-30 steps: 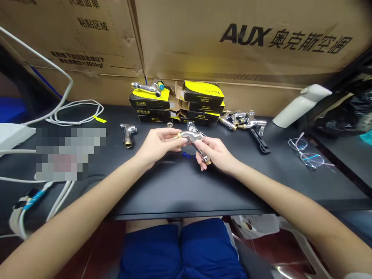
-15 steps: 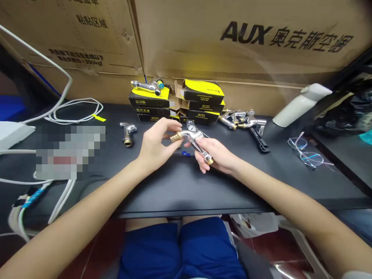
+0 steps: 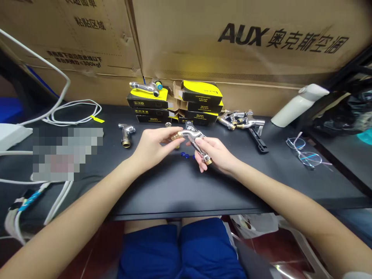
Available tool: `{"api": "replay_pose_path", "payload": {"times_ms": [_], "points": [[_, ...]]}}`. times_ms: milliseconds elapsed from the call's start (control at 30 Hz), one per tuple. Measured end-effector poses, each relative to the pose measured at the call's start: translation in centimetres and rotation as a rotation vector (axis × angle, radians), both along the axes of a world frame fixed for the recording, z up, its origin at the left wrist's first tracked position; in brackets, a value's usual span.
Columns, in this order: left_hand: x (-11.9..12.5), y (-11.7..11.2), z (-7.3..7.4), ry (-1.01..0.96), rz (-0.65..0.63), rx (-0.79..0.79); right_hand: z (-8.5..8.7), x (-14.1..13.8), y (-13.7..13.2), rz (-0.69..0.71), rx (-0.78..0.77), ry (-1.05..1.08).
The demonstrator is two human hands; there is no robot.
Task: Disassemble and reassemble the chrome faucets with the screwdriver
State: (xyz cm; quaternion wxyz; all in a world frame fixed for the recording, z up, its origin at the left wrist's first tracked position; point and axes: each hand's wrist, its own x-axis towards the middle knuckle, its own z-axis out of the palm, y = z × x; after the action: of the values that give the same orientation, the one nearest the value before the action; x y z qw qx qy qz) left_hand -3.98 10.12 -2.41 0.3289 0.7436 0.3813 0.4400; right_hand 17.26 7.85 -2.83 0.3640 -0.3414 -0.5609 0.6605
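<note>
A chrome faucet [image 3: 195,136] with brass threaded ends is held over the desk between both hands. My right hand [image 3: 215,153] is closed around its body, with one threaded end pointing down toward me. The thumb and fingers of my left hand [image 3: 155,145] pinch the brass nozzle at the other end and partly cover it. Beneath the faucet, several small blue discs [image 3: 185,155] lie on the desk. A small metal ring [image 3: 168,124] sits just behind my left hand. To the left, another chrome faucet body [image 3: 126,135] stands on its brass end.
Black and yellow boxes [image 3: 200,93] are stacked at the back, with a faucet [image 3: 147,89] on top. More faucets [image 3: 241,120], a black-handled tool [image 3: 258,140], a white bottle [image 3: 299,105] and glasses [image 3: 309,158] are to the right. White cables [image 3: 62,201] run along the left.
My left fingers have closed in over the brass nozzle. The metal ring and more blue discs now show around my hands. The view has shifted slightly; my right hand keeps its grip.
</note>
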Motion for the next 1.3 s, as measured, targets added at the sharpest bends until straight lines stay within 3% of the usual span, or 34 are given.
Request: {"api": "replay_pose_path", "payload": {"times_ms": [67,133,200,300,367,400,467,633,767,833,900,1100,1200,1300], "points": [[-0.1,0.0,-0.4,0.116,0.066,0.218,-0.1,-0.1,-0.1,-0.002,-0.035,0.006],[0.0,0.0,-0.4,0.097,0.083,0.218,-0.1,-0.2,-0.1,-0.020,-0.014,-0.003],[0.1,0.1,0.1,-0.021,0.038,0.008,-0.1,-0.1,-0.1,-0.028,0.025,-0.019],[0.0,0.3,1.0,-0.154,-0.122,-0.448,-0.1,-0.1,-0.1,-0.006,0.041,-0.038],[-0.3,0.5,1.3,-0.196,-0.165,-0.593,-0.1,-0.1,-0.3,0.005,0.036,-0.040],[-0.4,0.5,1.4,-0.210,-0.156,-0.594,-0.1,-0.2,-0.4,0.004,0.029,-0.038],[-0.3,0.4,1.2,-0.210,-0.088,-0.474,-0.1,-0.3,-0.6,-0.006,0.007,-0.026],[0.6,-0.7,0.7,-0.128,0.088,0.011,-0.3,-0.2,-0.4,-0.027,0.022,-0.005],[0.9,-1.4,0.8,-0.049,0.164,0.224,-0.2,-0.1,-0.2,-0.039,0.071,-0.014],[0.9,-1.5,1.0,-0.040,0.192,0.257,-0.1,-0.2,-0.4,-0.042,0.086,-0.017],[0.9,-1.3,1.0,-0.113,0.162,0.172,-0.1,-0.3,-0.7,-0.058,0.115,-0.029],[0.6,0.3,1.3,-0.643,-0.080,-0.448,-0.7,-0.8,-1.8,0.006,0.240,-0.027],[0.0,1.1,2.2,-0.830,-0.015,-0.523,-0.9,-0.6,-1.2,-0.050,0.302,-0.014],[-1.5,2.2,3.0,-0.804,0.214,-0.474,-0.9,0.0,0.0,-0.221,0.317,-0.025]]}}
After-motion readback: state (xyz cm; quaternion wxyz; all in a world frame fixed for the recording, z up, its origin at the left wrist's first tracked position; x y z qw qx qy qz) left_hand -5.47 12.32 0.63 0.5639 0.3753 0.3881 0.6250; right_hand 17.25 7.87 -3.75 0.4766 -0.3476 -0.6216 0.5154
